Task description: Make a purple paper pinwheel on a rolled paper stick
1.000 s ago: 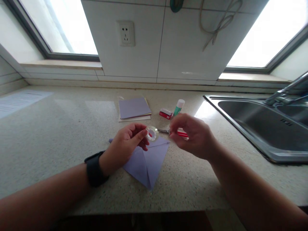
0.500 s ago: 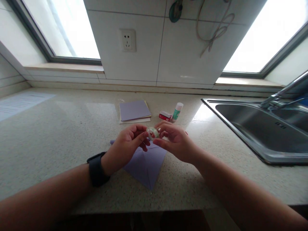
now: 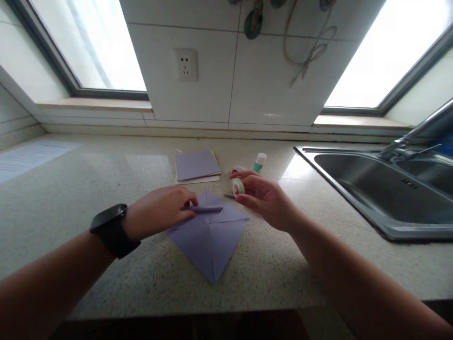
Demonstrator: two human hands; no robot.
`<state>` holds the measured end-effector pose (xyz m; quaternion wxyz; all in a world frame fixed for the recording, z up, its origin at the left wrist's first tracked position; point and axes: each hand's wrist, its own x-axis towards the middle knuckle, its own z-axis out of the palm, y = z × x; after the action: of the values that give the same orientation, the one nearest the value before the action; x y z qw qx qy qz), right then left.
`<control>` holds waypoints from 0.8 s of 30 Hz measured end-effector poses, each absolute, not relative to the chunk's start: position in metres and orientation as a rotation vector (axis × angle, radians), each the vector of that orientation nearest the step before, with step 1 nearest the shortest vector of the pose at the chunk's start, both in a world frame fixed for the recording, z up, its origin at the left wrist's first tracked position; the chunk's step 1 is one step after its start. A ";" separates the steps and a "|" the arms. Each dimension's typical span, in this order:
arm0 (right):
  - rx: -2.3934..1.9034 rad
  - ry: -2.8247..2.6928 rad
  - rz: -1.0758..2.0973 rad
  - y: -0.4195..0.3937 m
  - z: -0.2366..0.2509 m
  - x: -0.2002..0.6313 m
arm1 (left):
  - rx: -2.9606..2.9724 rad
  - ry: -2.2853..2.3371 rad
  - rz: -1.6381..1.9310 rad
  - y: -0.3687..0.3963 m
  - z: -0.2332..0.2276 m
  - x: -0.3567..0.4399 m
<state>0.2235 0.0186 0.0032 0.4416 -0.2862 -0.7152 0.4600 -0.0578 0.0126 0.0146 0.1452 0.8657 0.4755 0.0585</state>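
A creased purple paper square (image 3: 215,245) lies on the counter, one corner toward me. Across its upper half is a thin rolled purple paper tube (image 3: 208,208). My left hand (image 3: 170,205) pinches the tube's left end between thumb and fingers. My right hand (image 3: 264,196) grips a small roll of clear tape (image 3: 238,187) just above and right of the paper. Below the tape a dark pointed tip, perhaps of scissors (image 3: 229,196), shows; the rest is hidden by my right hand.
A stack of purple and pale paper (image 3: 197,165) lies beyond the square. A glue stick (image 3: 260,162) stands beside a partly hidden red-and-white box (image 3: 238,168). To the right is a steel sink (image 3: 368,189) with a faucet (image 3: 403,141). A printed sheet (image 3: 35,156) lies far left.
My left hand has let go of the tape roll, moved left and taken hold of the paper tube. My right hand keeps the tape and has shifted slightly right.
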 end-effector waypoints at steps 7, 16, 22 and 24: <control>-0.650 -1.777 1.229 0.021 0.001 0.225 | 2.350 1.439 0.350 0.004 0.028 -0.044; -0.655 -2.019 1.000 0.016 0.008 0.226 | 1.417 1.007 0.805 -0.010 0.001 -0.010; -0.686 -2.225 0.867 0.011 0.013 0.226 | 1.165 0.959 0.942 -0.019 -0.012 0.002; -0.683 -2.243 0.873 0.009 0.014 0.226 | 1.145 0.931 0.969 -0.020 -0.012 0.003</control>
<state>0.2256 0.0093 0.0144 0.3146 -0.2592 -0.8510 0.3311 0.0030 -0.0197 -0.0123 0.6350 0.5009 0.4074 0.4241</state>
